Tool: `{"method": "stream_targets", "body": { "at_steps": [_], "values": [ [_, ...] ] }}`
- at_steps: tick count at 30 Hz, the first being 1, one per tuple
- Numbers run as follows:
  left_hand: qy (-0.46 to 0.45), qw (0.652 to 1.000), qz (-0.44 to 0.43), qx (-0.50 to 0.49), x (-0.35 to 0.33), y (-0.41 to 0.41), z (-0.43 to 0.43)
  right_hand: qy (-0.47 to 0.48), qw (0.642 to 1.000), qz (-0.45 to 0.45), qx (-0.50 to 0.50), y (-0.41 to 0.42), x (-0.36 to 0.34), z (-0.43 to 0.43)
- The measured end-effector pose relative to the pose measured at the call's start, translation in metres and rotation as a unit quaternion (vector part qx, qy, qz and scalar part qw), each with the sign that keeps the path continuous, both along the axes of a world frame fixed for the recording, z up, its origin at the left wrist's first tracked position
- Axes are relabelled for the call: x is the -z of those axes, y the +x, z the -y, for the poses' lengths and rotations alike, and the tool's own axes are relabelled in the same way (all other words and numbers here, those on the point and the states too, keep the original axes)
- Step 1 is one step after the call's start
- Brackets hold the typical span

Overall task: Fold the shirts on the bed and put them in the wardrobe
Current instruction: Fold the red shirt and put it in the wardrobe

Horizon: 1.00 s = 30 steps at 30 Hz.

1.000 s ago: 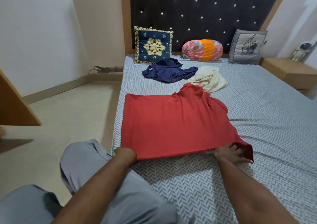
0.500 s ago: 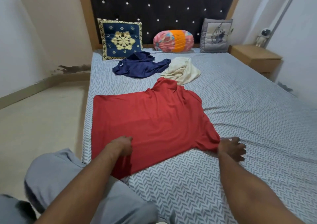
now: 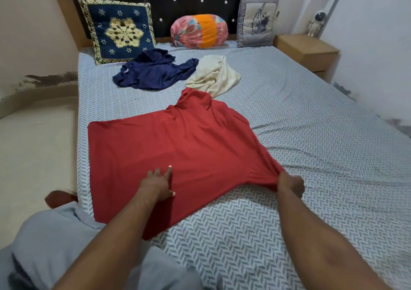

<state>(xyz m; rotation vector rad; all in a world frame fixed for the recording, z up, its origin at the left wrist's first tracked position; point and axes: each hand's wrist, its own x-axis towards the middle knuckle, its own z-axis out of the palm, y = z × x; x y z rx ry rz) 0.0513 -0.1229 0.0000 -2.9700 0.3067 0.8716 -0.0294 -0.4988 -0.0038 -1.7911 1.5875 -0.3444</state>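
A red shirt lies spread flat on the bed, its collar end pointing toward the headboard. My left hand presses flat on the shirt's near middle with straight fingers. My right hand grips the shirt's near right corner, and the cloth bunches into folds at that grip. Farther up the bed a crumpled navy shirt and a crumpled cream shirt lie side by side. No wardrobe shows in view.
Three cushions lean on the dark headboard: a navy patterned one, a pink and orange bolster, a grey one. A wooden nightstand stands at the right. The floor runs along the bed's left side.
My left hand slid from the shirt's near left corner onto its middle and flattened. My right hand took hold of the near right corner. The view swung and the shirt now lies angled.
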Motion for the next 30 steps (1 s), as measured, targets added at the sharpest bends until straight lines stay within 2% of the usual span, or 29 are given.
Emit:
{"method": "stream_targets", "body": {
  "at_steps": [2, 4, 6, 9, 12, 15, 19, 22, 24, 26, 30],
  "values": [
    [0.009, 1.000, 0.007, 0.006, -0.003, 0.012, 0.008, 0.008, 0.998, -0.060, 0.032, -0.004, 0.008, -0.002],
    [0.021, 1.000, 0.007, 0.015, -0.004, 0.022, 0.013, -0.038, 0.994, -0.101, 0.019, 0.004, 0.010, 0.002],
    [0.029, 0.999, 0.010, 0.017, -0.004, 0.029, 0.014, -0.074, 0.992, -0.097, -0.040, 0.020, 0.006, 0.011],
    [0.024, 0.999, 0.018, 0.013, -0.003, 0.041, 0.014, -0.032, 0.982, -0.074, -0.172, 0.064, 0.007, 0.026],
    [-0.011, 0.999, 0.040, 0.007, -0.003, 0.054, 0.016, 0.002, 0.963, -0.116, -0.242, 0.108, 0.022, 0.042],
    [-0.046, 0.995, 0.087, 0.010, 0.001, 0.069, 0.014, 0.009, 0.963, -0.124, -0.238, 0.134, 0.042, 0.047],
    [-0.061, 0.990, 0.124, 0.012, 0.005, 0.096, 0.011, -0.001, 0.960, -0.102, -0.261, 0.135, 0.025, 0.031],
    [-0.080, 0.993, 0.089, -0.003, 0.007, 0.125, 0.012, -0.050, 0.986, -0.109, -0.120, 0.135, 0.019, 0.046],
    [-0.089, 0.994, 0.061, -0.018, 0.008, 0.142, 0.012, -0.052, 0.987, -0.148, -0.045, 0.134, 0.020, 0.050],
    [-0.077, 0.996, 0.027, -0.031, 0.009, 0.156, 0.010, -0.063, 0.984, -0.161, -0.053, 0.140, 0.026, 0.048],
    [-0.005, 1.000, 0.016, 0.003, 0.008, 0.175, 0.016, -0.108, 0.976, -0.097, -0.162, 0.191, 0.017, 0.046]
  ]
}}
